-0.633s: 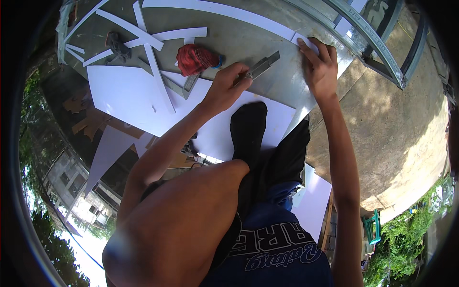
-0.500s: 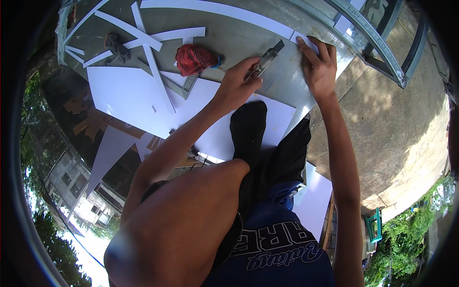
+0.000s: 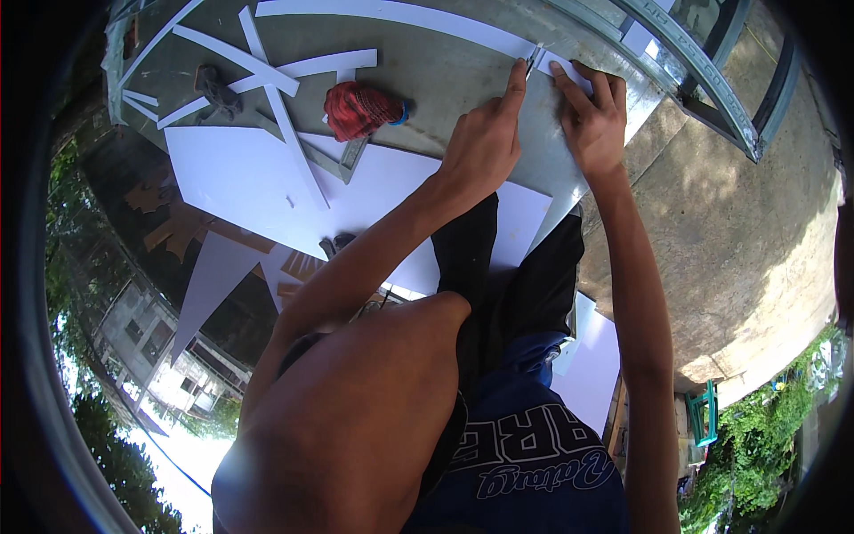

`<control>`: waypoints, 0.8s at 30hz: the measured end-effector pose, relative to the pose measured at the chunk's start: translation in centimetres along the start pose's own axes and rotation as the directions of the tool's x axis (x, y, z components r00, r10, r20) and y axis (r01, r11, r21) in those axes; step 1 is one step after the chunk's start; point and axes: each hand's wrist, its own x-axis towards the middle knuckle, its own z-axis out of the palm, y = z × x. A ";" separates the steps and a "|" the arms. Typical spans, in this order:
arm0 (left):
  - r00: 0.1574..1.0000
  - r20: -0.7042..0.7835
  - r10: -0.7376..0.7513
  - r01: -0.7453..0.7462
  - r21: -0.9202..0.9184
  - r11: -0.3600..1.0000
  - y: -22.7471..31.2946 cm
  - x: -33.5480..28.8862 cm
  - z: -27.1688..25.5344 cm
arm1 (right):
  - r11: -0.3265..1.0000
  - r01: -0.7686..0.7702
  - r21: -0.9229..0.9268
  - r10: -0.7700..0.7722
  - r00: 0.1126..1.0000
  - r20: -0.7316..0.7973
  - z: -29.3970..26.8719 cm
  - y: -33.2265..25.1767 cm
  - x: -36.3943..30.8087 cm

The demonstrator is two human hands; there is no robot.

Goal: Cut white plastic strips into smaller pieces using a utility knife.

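Note:
A long white strip (image 3: pixel 400 20) curves across the far side of the grey work surface (image 3: pixel 427 71). My left hand (image 3: pixel 485 133) is closed around a utility knife (image 3: pixel 531 62), its index finger stretched along the top. The blade tip meets the strip near its right end, and most of the handle is hidden under the hand. On the short end piece (image 3: pixel 553 66), just right of the blade, my right hand (image 3: pixel 593 125) presses with its fingertips, fingers spread. A white sheet (image 3: pixel 231 173) lies nearer, with my leg over its right part.
Several loose white strips (image 3: pixel 285 133) cross at the far left. Beside them are a red cloth bundle (image 3: pixel 356 111), a grey angled metal piece (image 3: pixel 353 160) and a dark crumpled item (image 3: pixel 216 92). A metal frame (image 3: pixel 712 93) stands at the far right; a green stool (image 3: pixel 703 416) is lower right.
My left hand has moved forward and right, bringing the knife from above the surface down to the strip beside my right hand. The right hand stays in place.

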 end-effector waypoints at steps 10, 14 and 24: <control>0.997 0.076 0.019 -0.029 0.133 0.991 0.0 0.3 0.0 | 0.998 0.053 -0.046 -0.054 0.998 -0.036 0.4 0.1 0.2; 0.994 0.071 0.084 -0.096 0.189 0.977 -0.2 0.3 -0.2 | 0.997 0.066 -0.027 -0.069 0.992 -0.109 1.0 0.2 0.3; 0.988 0.157 -0.013 -0.037 0.308 0.951 0.4 -0.2 -0.6 | 0.999 0.033 -0.015 -0.034 0.997 -0.064 0.7 0.2 0.0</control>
